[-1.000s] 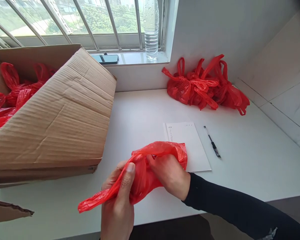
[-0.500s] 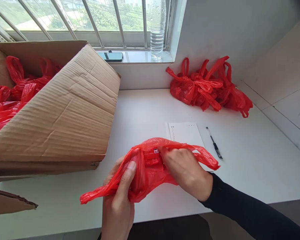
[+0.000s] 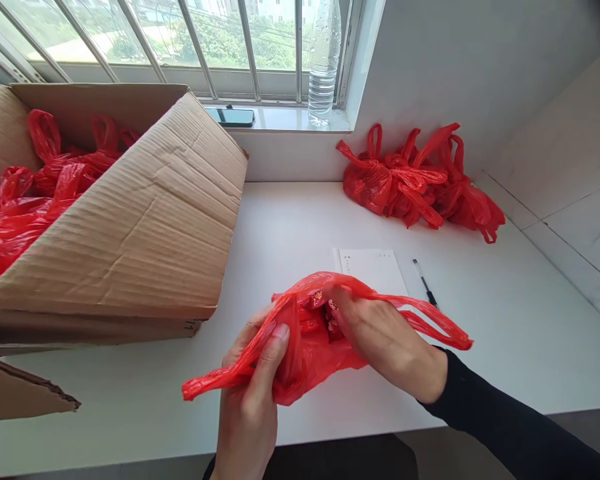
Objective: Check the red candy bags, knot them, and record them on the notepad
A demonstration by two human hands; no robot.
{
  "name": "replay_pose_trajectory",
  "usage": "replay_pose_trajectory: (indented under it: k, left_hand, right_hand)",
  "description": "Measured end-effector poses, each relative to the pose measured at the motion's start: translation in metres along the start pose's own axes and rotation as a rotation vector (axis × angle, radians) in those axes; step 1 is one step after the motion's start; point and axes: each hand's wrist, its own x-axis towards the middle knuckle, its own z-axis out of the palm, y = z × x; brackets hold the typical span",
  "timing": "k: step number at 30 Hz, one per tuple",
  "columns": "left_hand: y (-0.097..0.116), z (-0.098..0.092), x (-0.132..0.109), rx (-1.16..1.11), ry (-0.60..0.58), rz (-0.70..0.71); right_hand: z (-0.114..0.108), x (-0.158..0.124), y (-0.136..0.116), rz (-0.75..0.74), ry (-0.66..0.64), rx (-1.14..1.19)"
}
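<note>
A red plastic bag point(image 3: 325, 360) is held open above the front of the white table. My left hand point(image 3: 255, 387) is closed around the bag's left side, thumb on the outside near the mouth. Into the opening reaches my right hand point(image 3: 385, 333); its fingers are hidden inside the bag, so what they grip does not show. Between the hands, small red packets point(image 3: 310, 325) with printing lie in the bag. The bag's handles stick out at left and right. Behind it is a white notebook point(image 3: 375, 267), partly covered, with a black pen point(image 3: 425, 281) to its right.
On the left stands a large cardboard box point(image 3: 180, 213) filled with red bags point(image 3: 60, 173). More knotted red bags point(image 3: 410, 180) lie against the back wall. A water bottle point(image 3: 323, 73) and a phone point(image 3: 236, 118) rest on the windowsill.
Both hands and the bag have shifted a little to the right in view. My right hand has moved within the bag's mouth, and darker red, patterned wrappers now show there.
</note>
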Motion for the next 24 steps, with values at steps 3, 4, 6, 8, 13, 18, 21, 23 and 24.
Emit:
replay_pose_trajectory:
  k: [3,4,6,8,13,18,21,23,24]
  left_hand:
    - [-0.002,0.000,-0.001,0.009,-0.014,-0.009]
    - [-0.002,0.001,-0.001,0.014,-0.024,-0.010]
    - [-0.002,0.004,-0.001,0.017,-0.028,-0.012]
    - [0.000,0.008,0.000,0.007,-0.025,-0.007]
    - [0.005,0.015,-0.001,0.011,-0.004,0.007]
    - [0.001,0.010,-0.002,0.038,-0.025,0.002]
    - [-0.003,0.005,-0.001,0.050,-0.079,0.011]
    - [-0.005,0.002,0.000,0.054,-0.096,0.017]
    - [-0.005,0.001,0.000,0.054,-0.100,0.018]
  right_hand:
    - [0.009,-0.014,0.012,-0.124,0.004,0.122]
    - [0.013,-0.019,0.017,-0.166,0.033,0.138]
    - [0.020,-0.027,0.026,-0.246,0.120,0.131]
    - [0.022,-0.032,0.030,-0.303,0.215,0.113]
    - [0.004,-0.022,0.020,-0.077,-0.008,-0.019]
    - [-0.006,-0.016,0.020,0.007,-0.147,-0.005]
    - [-0.003,-0.025,0.031,-0.025,-0.052,-0.028]
    - [-0.003,-0.029,0.034,-0.042,-0.013,-0.010]
    - [-0.004,-0.030,0.033,-0.042,-0.023,0.016]
